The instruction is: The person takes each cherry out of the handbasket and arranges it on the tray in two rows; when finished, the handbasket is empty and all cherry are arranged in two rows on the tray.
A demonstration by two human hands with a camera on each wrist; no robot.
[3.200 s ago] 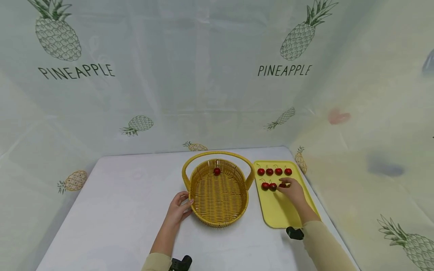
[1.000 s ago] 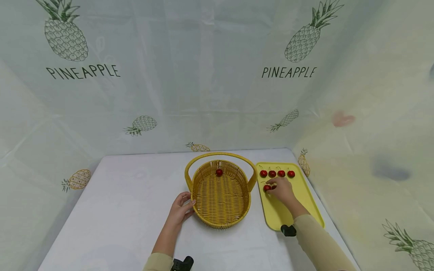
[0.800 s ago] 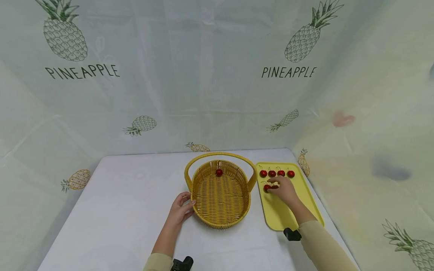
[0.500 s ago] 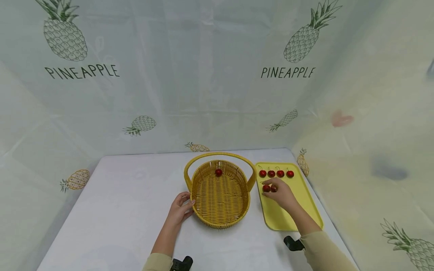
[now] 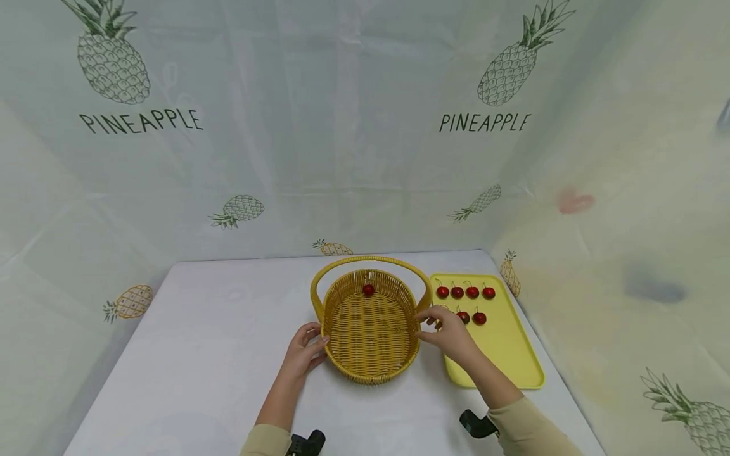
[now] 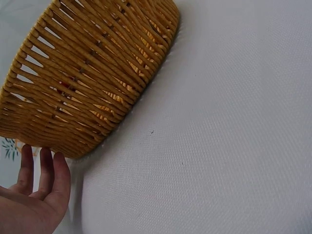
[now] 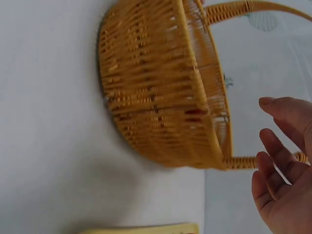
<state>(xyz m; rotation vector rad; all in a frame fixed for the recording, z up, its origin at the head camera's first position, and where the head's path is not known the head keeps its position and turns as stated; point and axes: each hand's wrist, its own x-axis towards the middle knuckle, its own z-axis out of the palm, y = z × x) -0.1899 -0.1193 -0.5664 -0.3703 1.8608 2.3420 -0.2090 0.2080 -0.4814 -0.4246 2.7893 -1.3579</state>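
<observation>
A yellow woven basket (image 5: 371, 342) with an arched handle stands on the white table, one red cherry (image 5: 368, 290) inside near its far wall. My left hand (image 5: 301, 352) touches the basket's left side; in the left wrist view its straight fingers (image 6: 46, 170) meet the outer weave. At the right rim is my right hand (image 5: 450, 332), thumb and fingers apart. The right wrist view shows these fingers (image 7: 273, 146) spread beside the handle, holding nothing. Right of the basket lies a yellow tray (image 5: 496, 361) with a row of several cherries (image 5: 472, 292) and a second, partly hidden row (image 5: 480, 318).
The white table (image 5: 228, 329) extends left of the basket and in front of it. A pale curtain (image 5: 342, 139) printed with pineapples hangs behind and along the sides. The tray's edge (image 7: 146, 229) shows at the bottom of the right wrist view.
My right hand has worked leftward along the second row of cherries, then left the tray for the basket's right rim. My left hand has stayed at the basket's left side.
</observation>
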